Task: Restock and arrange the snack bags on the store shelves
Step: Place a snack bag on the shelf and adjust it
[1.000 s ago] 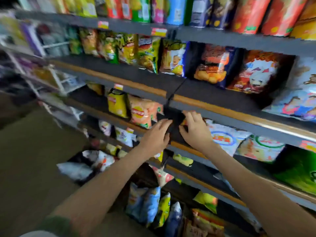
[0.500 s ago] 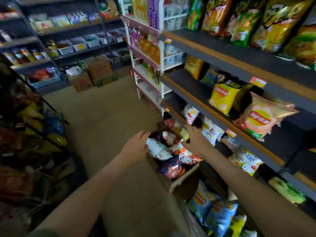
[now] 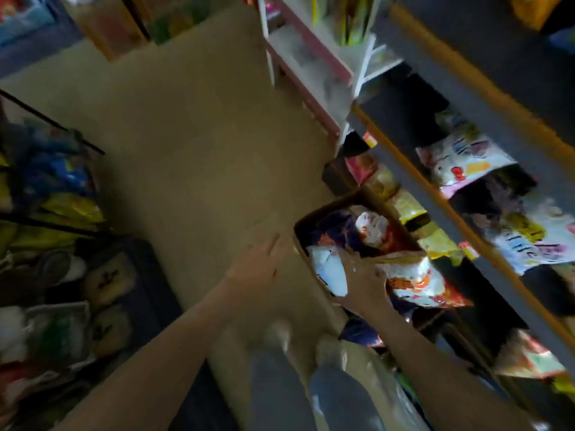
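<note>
Restocking looks midway: the cardboard box (image 3: 336,205) on the floor holds many snack bags (image 3: 413,275), and the shelves (image 3: 435,199) beside it show gaps. The left hand (image 3: 259,267) hovers spread open. The right hand (image 3: 364,275) lies on a white bag (image 3: 326,265) inside the box, but blur hides its grip.

Right hand (image 3: 364,276) on a white snack bag (image 3: 328,269) at the box's (image 3: 339,202) near edge; left hand (image 3: 259,262) spread just outside it

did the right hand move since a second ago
Yes: the right hand left the dark shelf edge and came down into the brown cardboard box, now resting on a white snack bag.
</note>
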The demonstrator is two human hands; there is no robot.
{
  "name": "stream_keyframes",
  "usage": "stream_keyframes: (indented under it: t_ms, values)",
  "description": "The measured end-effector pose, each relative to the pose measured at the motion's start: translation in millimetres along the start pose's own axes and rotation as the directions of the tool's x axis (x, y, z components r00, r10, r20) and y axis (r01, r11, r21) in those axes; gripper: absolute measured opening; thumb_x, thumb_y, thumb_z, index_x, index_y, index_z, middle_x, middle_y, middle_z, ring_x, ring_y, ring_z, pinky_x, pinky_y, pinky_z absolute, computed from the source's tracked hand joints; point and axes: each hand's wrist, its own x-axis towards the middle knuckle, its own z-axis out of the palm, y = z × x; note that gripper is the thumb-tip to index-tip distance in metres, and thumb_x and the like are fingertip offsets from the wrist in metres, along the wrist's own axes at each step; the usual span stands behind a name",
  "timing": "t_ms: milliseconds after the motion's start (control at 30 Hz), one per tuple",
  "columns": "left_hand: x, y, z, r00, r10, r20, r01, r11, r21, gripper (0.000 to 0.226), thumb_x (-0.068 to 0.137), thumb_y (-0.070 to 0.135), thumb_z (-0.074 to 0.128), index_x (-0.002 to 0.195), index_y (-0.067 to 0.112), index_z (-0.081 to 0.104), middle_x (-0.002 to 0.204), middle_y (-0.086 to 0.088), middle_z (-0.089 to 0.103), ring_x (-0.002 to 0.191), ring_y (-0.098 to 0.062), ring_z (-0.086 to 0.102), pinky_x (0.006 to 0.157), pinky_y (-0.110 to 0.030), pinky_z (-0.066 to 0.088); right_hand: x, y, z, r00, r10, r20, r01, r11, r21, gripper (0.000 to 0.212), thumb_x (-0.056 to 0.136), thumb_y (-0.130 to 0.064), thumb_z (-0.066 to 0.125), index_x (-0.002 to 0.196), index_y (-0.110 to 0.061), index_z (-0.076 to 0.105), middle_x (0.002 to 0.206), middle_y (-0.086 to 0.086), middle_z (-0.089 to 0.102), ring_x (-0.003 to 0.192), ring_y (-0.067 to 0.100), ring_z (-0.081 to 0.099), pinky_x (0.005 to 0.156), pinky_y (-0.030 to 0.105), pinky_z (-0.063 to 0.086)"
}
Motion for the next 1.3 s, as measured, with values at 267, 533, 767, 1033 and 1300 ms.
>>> stream_keyframes:
  t_ms: [267, 533, 767, 1033, 1300]
  values:
    - [87, -42, 27, 0.984, 0.174, -0.025, -0.175, 0.984, -0.025, 0.062, 0.097, 0.018, 0.044, 0.150, 0.009, 0.015, 0.154, -0.010, 0.024, 0.137, -0.024, 0.031, 0.110, -0.035, 0.031, 58, -25, 48, 0.987, 0.133, -0.093, -0.138, 0.989, -0.054, 0.119, 0.047, -0.051, 0.088, 0.141, -0.017, 0.025, 0.125, 0.020, 0.055, 0.107, 0.042, 0.057, 0.084, 0.062, 0.047]
    - [93, 5, -41, 0.955, 0.283, -0.090, -0.295, 0.941, -0.166, 0.060, 0.098, 0.033, 0.046, 0.149, 0.013, 0.023, 0.149, -0.009, 0.032, 0.128, -0.024, 0.042, 0.100, -0.034, 0.042, -3, -15, -71, 0.838, 0.308, -0.451, -0.131, 0.915, 0.381, 0.092, 0.074, -0.065, 0.056, 0.141, -0.007, 0.030, 0.127, 0.017, 0.053, 0.113, 0.036, 0.055, 0.090, 0.049, 0.051]
    - [76, 156, -132, 0.892, 0.451, 0.037, -0.356, 0.750, -0.558, 0.096, 0.080, 0.068, 0.056, 0.151, 0.036, 0.000, 0.157, 0.005, 0.019, 0.142, -0.018, 0.026, 0.111, -0.043, 0.032, -130, 52, -187, 0.650, 0.652, -0.391, 0.088, 0.446, 0.891, 0.109, 0.058, -0.058, 0.082, 0.136, -0.008, 0.023, 0.127, 0.009, 0.042, 0.125, 0.032, 0.043, 0.100, 0.050, 0.044]
    - [-65, 403, -168, 0.551, 0.834, -0.025, -0.651, 0.411, -0.639, 0.099, 0.086, 0.045, 0.065, 0.144, 0.046, -0.015, 0.145, 0.017, 0.033, 0.125, 0.004, 0.039, 0.103, -0.019, 0.037, -393, 164, -210, 0.391, 0.826, -0.405, 0.349, 0.275, 0.896, 0.084, 0.065, -0.017, 0.084, 0.124, -0.018, 0.024, 0.120, 0.009, 0.053, 0.107, 0.013, 0.062, 0.085, 0.034, 0.055]
    - [-230, 622, -107, 0.217, 0.964, -0.151, -0.887, 0.131, -0.443, 0.100, 0.083, 0.043, 0.069, 0.148, 0.032, -0.006, 0.147, 0.002, 0.040, 0.128, -0.010, 0.047, 0.099, -0.024, 0.039, -656, 256, -149, 0.242, 0.889, -0.390, 0.405, 0.272, 0.873, 0.080, 0.072, 0.011, 0.070, 0.131, -0.013, 0.022, 0.121, 0.006, 0.057, 0.107, 0.015, 0.063, 0.086, 0.030, 0.056]
